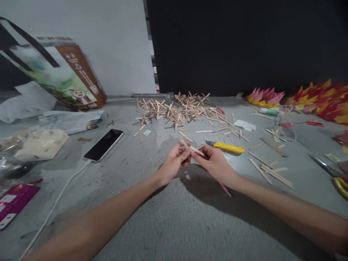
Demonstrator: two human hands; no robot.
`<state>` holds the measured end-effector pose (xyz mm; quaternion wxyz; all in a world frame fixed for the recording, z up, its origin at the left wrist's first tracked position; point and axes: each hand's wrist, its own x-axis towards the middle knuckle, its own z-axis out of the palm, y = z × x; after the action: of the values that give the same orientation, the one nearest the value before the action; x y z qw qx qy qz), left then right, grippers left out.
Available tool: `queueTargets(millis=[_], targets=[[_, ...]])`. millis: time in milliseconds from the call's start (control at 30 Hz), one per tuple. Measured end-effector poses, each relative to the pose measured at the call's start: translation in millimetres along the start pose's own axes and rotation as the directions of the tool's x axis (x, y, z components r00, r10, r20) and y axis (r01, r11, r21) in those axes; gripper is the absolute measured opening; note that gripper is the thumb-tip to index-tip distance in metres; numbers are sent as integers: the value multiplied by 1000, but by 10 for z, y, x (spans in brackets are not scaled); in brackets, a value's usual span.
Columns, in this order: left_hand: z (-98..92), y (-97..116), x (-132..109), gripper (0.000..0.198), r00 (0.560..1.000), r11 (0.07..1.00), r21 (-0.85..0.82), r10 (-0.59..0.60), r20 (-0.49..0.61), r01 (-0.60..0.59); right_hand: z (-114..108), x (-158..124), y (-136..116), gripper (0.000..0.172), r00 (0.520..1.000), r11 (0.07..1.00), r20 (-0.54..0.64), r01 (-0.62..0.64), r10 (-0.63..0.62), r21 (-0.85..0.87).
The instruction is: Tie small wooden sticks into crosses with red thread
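Both my hands meet near the middle of the grey surface, fingers closed in pinches. My left hand (174,161) grips one popsicle stick (184,143) that points up and away. Between the fingers of my right hand (213,163) is another popsicle stick (197,150), slanting down to the right. The two sticks come together at my fingertips; whether they are joined I cannot tell. Just beyond my right hand lies a yellow utility knife (228,147) with its blade out. A thin red pencil-like stick (225,189) shows beneath my right wrist.
A heap of crossed popsicle sticks (176,110) spreads at the back, with loose sticks (276,174) to the right. A phone (104,145) on a white cable lies left, near a printed bag (73,79). Scissors (339,185) and red-yellow paper pieces (323,101) are at right.
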<state>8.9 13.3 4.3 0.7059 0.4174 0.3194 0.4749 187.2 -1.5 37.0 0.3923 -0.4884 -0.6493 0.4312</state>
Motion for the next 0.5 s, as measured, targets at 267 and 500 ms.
queueTargets(millis=[267, 500], targets=[[-20, 105, 22, 32, 998, 981, -182, -67, 0, 65, -83, -3, -2, 44, 995, 948, -26, 96, -92, 303], [0, 155, -22, 32, 998, 990, -122, -64, 24, 66, -138, 107, 62, 48, 998, 971, 19, 46, -52, 235]])
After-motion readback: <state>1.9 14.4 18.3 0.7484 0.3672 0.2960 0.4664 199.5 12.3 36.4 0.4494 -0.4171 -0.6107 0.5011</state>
